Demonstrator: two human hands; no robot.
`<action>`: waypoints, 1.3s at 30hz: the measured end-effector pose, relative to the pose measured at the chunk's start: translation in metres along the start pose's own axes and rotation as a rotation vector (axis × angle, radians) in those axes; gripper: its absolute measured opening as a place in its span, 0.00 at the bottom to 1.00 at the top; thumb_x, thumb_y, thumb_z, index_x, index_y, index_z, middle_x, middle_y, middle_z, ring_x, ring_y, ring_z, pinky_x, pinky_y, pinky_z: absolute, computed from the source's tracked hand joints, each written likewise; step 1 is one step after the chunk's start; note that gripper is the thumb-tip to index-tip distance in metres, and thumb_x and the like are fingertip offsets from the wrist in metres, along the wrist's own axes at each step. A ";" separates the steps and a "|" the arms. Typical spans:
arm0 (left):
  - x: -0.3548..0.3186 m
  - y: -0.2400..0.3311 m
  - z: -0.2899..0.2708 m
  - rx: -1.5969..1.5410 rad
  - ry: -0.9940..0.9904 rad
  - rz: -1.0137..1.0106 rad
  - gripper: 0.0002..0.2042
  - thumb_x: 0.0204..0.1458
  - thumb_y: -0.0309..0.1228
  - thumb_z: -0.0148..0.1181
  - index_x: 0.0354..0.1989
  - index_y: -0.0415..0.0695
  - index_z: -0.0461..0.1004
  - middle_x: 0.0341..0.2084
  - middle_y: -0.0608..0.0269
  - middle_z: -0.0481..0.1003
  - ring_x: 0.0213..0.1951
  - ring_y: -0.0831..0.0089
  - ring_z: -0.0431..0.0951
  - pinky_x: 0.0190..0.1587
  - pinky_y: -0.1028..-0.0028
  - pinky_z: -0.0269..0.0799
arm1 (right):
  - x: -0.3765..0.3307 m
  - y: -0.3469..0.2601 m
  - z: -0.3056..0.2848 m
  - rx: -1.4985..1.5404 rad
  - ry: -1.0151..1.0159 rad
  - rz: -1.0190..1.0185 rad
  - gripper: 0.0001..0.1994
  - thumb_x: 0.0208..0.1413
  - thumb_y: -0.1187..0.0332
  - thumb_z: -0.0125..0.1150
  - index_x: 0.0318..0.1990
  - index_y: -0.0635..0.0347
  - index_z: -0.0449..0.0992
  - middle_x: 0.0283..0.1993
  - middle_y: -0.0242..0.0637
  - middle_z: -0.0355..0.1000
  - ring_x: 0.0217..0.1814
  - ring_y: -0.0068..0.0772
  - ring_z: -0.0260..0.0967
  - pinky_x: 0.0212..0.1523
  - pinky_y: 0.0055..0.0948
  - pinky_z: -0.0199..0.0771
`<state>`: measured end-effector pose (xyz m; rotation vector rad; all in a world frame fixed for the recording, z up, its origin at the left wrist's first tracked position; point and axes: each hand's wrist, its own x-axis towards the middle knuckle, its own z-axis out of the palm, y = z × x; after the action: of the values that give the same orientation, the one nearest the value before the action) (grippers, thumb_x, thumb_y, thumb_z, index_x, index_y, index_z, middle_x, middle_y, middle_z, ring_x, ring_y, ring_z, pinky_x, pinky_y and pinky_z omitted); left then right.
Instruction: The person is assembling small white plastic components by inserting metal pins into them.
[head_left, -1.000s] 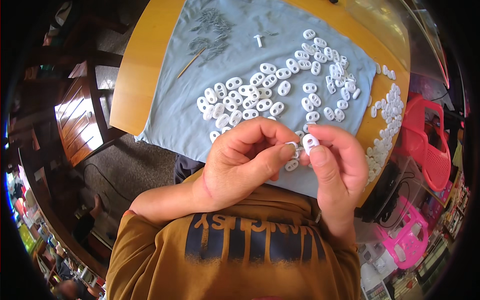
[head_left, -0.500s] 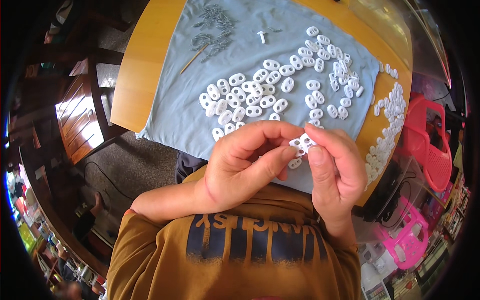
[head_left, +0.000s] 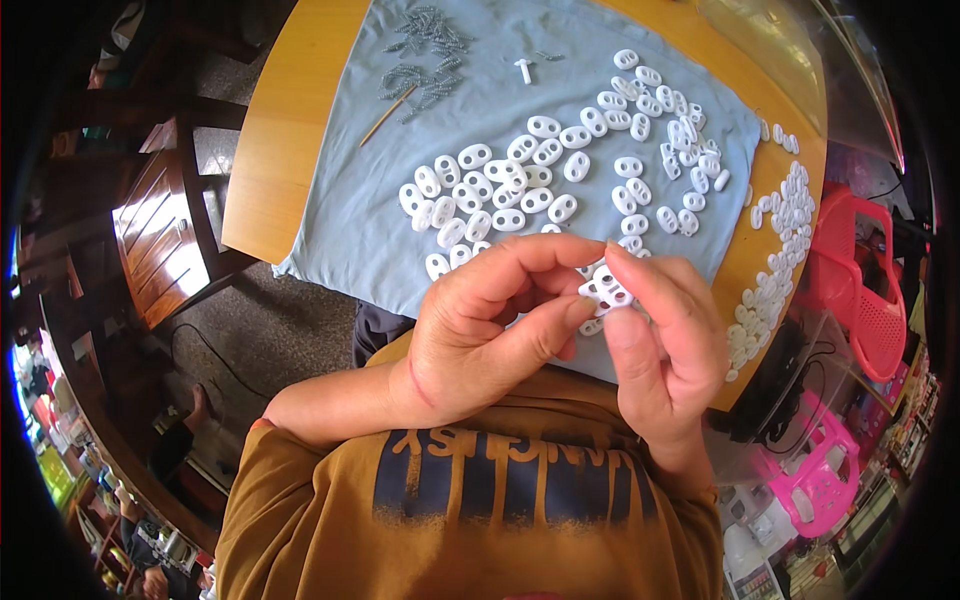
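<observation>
Left hand (head_left: 480,335) and right hand (head_left: 665,350) both pinch one small white oval plastic piece (head_left: 606,293), possibly two stacked, above blue-grey cloth (head_left: 480,110).

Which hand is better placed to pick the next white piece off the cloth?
Probably the left hand: its fingers lie just below the loose white pieces. The right hand pinches the held white piece.

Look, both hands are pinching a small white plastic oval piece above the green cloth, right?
Not quite: the cloth is pale blue-grey, not green, as the head view shows. Both hands, left hand and right hand, do pinch a small white plastic oval piece above it.
</observation>
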<state>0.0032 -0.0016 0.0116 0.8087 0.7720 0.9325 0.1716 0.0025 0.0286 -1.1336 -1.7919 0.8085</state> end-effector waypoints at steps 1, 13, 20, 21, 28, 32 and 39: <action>0.000 0.001 -0.001 -0.010 -0.019 -0.031 0.17 0.54 0.19 0.53 0.53 0.35 0.64 0.36 0.59 0.73 0.30 0.79 0.74 0.33 0.82 0.72 | 0.000 0.001 0.000 0.015 -0.010 -0.038 0.17 0.50 0.79 0.57 0.49 0.70 0.72 0.33 0.39 0.71 0.28 0.28 0.66 0.29 0.23 0.66; -0.001 0.002 -0.006 -0.050 -0.123 -0.020 0.18 0.56 0.18 0.50 0.55 0.33 0.62 0.38 0.54 0.74 0.30 0.76 0.76 0.34 0.80 0.74 | -0.001 0.008 -0.003 0.022 -0.075 -0.085 0.20 0.52 0.76 0.57 0.53 0.71 0.68 0.36 0.40 0.70 0.32 0.29 0.66 0.32 0.23 0.67; 0.001 0.006 -0.008 0.189 -0.195 0.071 0.19 0.54 0.17 0.52 0.55 0.33 0.63 0.35 0.56 0.75 0.30 0.76 0.78 0.31 0.81 0.74 | -0.001 0.010 -0.003 0.021 -0.083 -0.149 0.20 0.53 0.75 0.57 0.54 0.71 0.68 0.36 0.40 0.69 0.31 0.29 0.65 0.31 0.24 0.65; 0.000 0.005 -0.006 0.225 -0.129 0.093 0.17 0.52 0.19 0.56 0.52 0.35 0.67 0.31 0.58 0.76 0.28 0.78 0.77 0.30 0.81 0.74 | -0.002 0.010 -0.003 0.027 -0.081 -0.149 0.20 0.54 0.74 0.56 0.54 0.71 0.67 0.37 0.40 0.69 0.32 0.29 0.65 0.32 0.24 0.65; 0.001 -0.002 -0.008 0.454 -0.036 0.247 0.18 0.46 0.24 0.64 0.47 0.39 0.73 0.26 0.61 0.76 0.25 0.76 0.77 0.28 0.78 0.73 | -0.004 0.010 -0.001 0.071 -0.083 -0.132 0.20 0.56 0.71 0.55 0.55 0.71 0.67 0.38 0.40 0.69 0.33 0.30 0.65 0.34 0.25 0.65; 0.002 -0.004 -0.008 0.446 -0.025 0.288 0.17 0.45 0.25 0.65 0.46 0.39 0.73 0.26 0.62 0.76 0.25 0.75 0.77 0.28 0.78 0.73 | -0.005 0.011 0.001 0.051 -0.083 -0.134 0.19 0.57 0.70 0.54 0.55 0.71 0.67 0.38 0.40 0.69 0.33 0.30 0.65 0.34 0.25 0.65; 0.001 -0.006 -0.007 0.333 -0.025 0.230 0.15 0.47 0.24 0.64 0.45 0.38 0.73 0.26 0.62 0.76 0.24 0.78 0.76 0.27 0.80 0.73 | -0.009 0.012 0.004 0.097 -0.066 -0.103 0.18 0.59 0.70 0.50 0.54 0.72 0.67 0.39 0.42 0.68 0.34 0.29 0.65 0.34 0.25 0.66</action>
<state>0.0000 -0.0013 0.0028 1.2186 0.8357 1.0089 0.1744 -0.0016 0.0133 -0.9540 -1.8297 0.8699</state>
